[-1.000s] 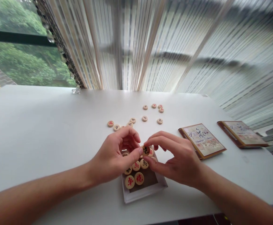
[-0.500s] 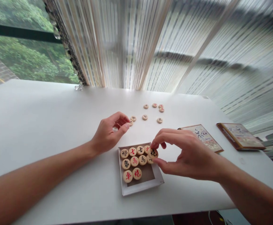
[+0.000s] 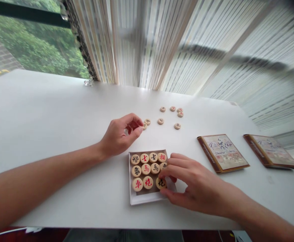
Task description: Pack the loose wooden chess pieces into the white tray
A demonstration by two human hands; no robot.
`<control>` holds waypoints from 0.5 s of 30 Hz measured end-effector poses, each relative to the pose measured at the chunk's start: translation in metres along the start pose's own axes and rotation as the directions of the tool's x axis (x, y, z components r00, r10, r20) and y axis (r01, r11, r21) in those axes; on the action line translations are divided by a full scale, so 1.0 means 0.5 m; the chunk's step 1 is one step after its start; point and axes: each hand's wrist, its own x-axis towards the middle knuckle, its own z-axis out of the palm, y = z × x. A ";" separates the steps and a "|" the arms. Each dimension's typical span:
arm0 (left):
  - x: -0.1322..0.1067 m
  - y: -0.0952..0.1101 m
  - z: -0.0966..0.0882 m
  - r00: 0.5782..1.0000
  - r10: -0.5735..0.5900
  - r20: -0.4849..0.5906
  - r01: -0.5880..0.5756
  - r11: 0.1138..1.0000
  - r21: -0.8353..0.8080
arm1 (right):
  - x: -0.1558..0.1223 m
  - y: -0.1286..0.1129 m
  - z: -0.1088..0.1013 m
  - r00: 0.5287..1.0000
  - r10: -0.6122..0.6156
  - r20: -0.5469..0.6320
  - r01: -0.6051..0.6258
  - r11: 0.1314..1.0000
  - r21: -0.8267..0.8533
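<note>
A shallow white box [image 3: 154, 199] holds round wooden Chinese chess pieces in rows, marked in red or black. My right hand [image 3: 187, 178] is over its right side, thumb and fingers closed on a black-marked chess piece [image 3: 161, 183] in the front row, apart from the red-marked piece [image 3: 148, 182] to its left. These fingers partly hide another piece [image 3: 163, 166] behind. Beyond the box, my left hand [image 3: 123, 134] has its thumb and index finger pinched on the edge of a chess piece [image 3: 144, 126], partly hidden by the fingertips. Another piece [image 3: 147, 121] lies right behind it.
Several loose chess pieces [image 3: 160, 121] lie farther back on the white table [image 3: 61, 114]. Two flat Chinese chess boxes, one nearer [image 3: 225, 153] and one farther right [image 3: 273, 151], lie to the right. A string curtain [image 3: 142, 43] hangs along the back edge.
My right hand has lowered the black-marked piece from above the box's right edge into the front row. My left hand stays at the same loose piece. The view has shifted slightly.
</note>
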 end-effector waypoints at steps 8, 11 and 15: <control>0.000 0.003 0.001 1.000 0.020 -0.008 -0.020 1.000 0.006 | 0.001 0.001 0.005 0.999 -0.037 0.011 0.037 0.999 -0.019; 0.000 0.004 0.001 1.000 0.024 -0.008 -0.024 1.000 0.006 | 0.000 0.000 0.007 0.999 -0.045 0.010 0.045 0.999 -0.024; 0.000 0.005 0.000 1.000 0.019 -0.009 -0.019 1.000 0.004 | -0.002 -0.001 0.011 0.998 -0.055 0.010 0.055 0.998 -0.034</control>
